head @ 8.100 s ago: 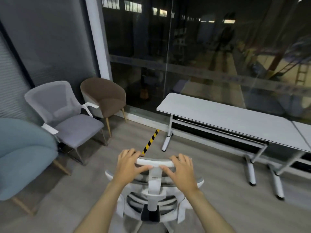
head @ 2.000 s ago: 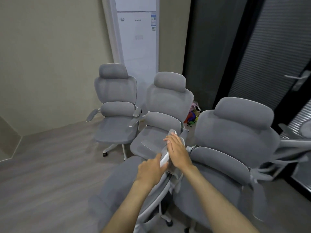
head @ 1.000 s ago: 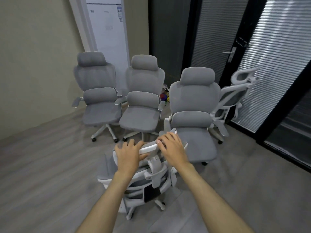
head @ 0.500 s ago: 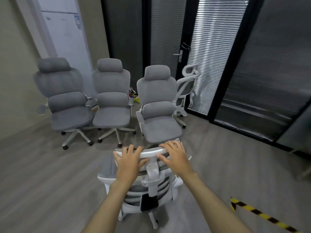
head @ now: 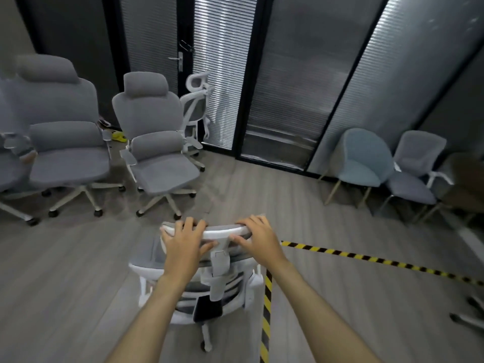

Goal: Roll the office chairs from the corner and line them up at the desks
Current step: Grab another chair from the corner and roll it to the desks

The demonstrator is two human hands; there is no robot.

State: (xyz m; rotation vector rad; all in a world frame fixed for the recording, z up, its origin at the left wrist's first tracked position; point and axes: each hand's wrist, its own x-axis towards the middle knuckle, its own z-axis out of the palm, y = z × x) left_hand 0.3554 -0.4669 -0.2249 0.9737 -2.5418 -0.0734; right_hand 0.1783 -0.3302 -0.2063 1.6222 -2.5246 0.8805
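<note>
Here both hands, left [head: 185, 242] and right [head: 258, 238], grip headrest [head: 222, 230]; no legible writing.

Leftmost grey chair [head: 10, 163] cut by frame edge, blurred

- White-framed office chair with grey mesh back [head: 209, 271], near centre: white plastic frame, grey headrest pad, a black panel low on its back
- Two grey fabric office chairs on pale bases [head: 154, 142], far left: grey all over, black castors
- White-framed mesh chair by the door [head: 195, 106]: white frame, grey mesh
- Light blue shell chair on pale wooden legs [head: 364, 163], far right
- Grey armchair with white arms [head: 416, 169], just right of the blue one
- Yellow-and-black striped floor tape [head: 366, 257]: diagonal stripes
- Grey wood-grain floor [head: 78, 271]
- Black-framed partitions with grey horizontal blinds [head: 225, 61]
</note>
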